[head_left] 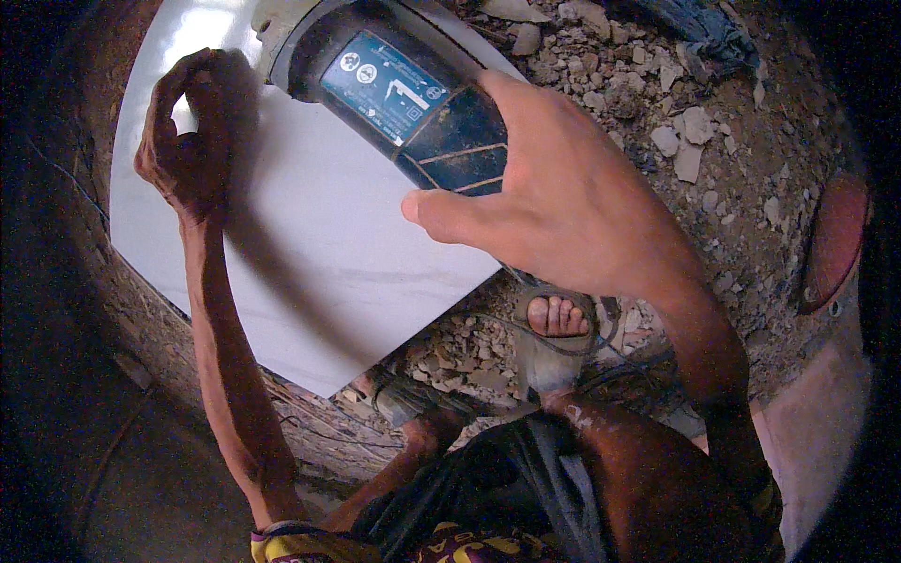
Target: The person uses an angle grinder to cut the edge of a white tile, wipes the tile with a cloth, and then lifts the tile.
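Note:
A glossy white tile (pixel 338 291) with faint grey veining lies below me. My right hand (pixel 554 188) grips a dark blue-green power tool (pixel 394 113) with a label on its body, held over the upper right part of the tile. My left hand (pixel 188 122) is curled at the tile's upper left, fingertips pinched together and casting a shadow on it; whether they hold anything is unclear. The tool's working end, near the top edge, is partly out of clear view.
Broken rubble (pixel 690 141) covers the ground at right, with blue crumpled material (pixel 704 33) at upper right and a reddish rounded object (pixel 833 239) at far right. My sandalled foot (pixel 554 319) is below the tile amid loose cables (pixel 610 328).

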### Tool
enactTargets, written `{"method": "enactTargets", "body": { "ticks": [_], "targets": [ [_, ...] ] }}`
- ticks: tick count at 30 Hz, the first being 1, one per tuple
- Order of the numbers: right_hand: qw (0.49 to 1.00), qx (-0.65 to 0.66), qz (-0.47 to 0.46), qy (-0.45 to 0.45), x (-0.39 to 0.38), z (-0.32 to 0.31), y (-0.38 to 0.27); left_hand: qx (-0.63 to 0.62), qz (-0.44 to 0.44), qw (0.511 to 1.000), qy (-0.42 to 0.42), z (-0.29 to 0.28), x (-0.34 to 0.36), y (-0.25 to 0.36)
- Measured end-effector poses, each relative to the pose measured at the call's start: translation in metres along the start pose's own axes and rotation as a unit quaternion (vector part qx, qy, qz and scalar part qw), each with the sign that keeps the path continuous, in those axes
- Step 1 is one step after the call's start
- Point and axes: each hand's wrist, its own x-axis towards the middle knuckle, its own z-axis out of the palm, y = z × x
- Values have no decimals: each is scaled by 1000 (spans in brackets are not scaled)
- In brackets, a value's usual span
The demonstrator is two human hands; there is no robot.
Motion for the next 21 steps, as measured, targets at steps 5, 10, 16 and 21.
{"method": "enactTargets", "body": {
  "ticks": [5, 10, 16, 21],
  "targets": [
    [1000, -26, 4, 16, -9, 1, 4, 3, -14, 1000, -4, 0, -1, 5],
    [999, -29, -32, 29, -7, 4, 11, 51, 2, 999, -3, -2, 2, 4],
    [999, -17, -27, 35, -9, 5, 15, -14, 15, 1000, 2, 3, 0, -2],
    [1000, -20, -5, 13, -16, 2, 12, -3, -11, 1000, -16, -3, 1, -3]
  ]
}}
